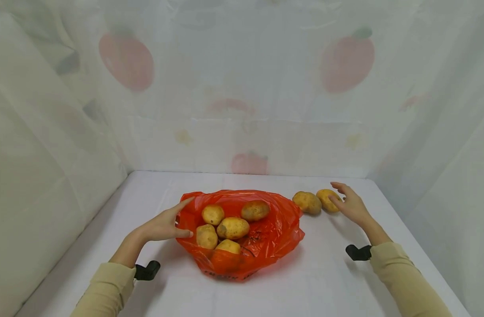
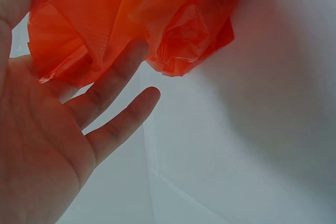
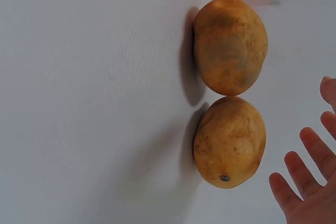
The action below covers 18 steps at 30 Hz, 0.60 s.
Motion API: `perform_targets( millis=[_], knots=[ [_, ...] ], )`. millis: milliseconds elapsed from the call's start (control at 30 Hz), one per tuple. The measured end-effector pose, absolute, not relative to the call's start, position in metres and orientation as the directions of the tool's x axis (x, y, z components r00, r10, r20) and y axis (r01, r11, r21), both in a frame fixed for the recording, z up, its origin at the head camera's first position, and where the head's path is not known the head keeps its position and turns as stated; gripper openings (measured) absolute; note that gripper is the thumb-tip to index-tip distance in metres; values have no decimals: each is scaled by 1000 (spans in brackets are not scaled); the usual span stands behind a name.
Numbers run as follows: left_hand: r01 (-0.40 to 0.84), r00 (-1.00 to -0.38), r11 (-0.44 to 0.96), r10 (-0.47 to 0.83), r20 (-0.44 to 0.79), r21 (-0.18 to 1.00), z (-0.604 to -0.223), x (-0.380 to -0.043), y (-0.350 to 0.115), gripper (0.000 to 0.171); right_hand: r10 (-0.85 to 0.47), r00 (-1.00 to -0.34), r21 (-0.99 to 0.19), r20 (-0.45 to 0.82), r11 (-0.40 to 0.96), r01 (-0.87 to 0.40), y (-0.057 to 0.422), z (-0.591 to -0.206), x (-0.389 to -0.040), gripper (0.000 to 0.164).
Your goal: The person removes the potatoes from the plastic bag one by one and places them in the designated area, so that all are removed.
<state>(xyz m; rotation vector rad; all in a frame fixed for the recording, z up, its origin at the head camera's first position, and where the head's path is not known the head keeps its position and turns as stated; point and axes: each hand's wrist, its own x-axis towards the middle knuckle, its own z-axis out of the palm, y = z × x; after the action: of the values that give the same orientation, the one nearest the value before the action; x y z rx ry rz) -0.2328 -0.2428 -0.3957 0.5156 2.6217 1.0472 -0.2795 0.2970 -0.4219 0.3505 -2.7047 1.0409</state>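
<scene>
A thin red plastic bag lies with its mouth spread wide, and several potatoes rest inside it. My left hand is at the bag's left rim, thumb and fingers spread apart. In the left wrist view, its loosely extended fingers lie against or just beside the red plastic. To the right of the bag, two potatoes sit side by side on the table: a larger one and a smaller one. My right hand hovers at the smaller potato's right side, fingers extended, holding nothing.
A white-covered table carries everything. Pale plastic sheeting with faded fruit prints hangs as a back wall, and further sheets stand at the left and right sides. Each wrist wears a small black device.
</scene>
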Motion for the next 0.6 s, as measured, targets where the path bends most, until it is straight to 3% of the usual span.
perform_targets(
  millis=[600],
  knots=[
    [227,-903,679,415,-111,699,-397,-232,-242,90,-247,-934,-679,259,642,-357,272,-397,-263,53]
  ],
)
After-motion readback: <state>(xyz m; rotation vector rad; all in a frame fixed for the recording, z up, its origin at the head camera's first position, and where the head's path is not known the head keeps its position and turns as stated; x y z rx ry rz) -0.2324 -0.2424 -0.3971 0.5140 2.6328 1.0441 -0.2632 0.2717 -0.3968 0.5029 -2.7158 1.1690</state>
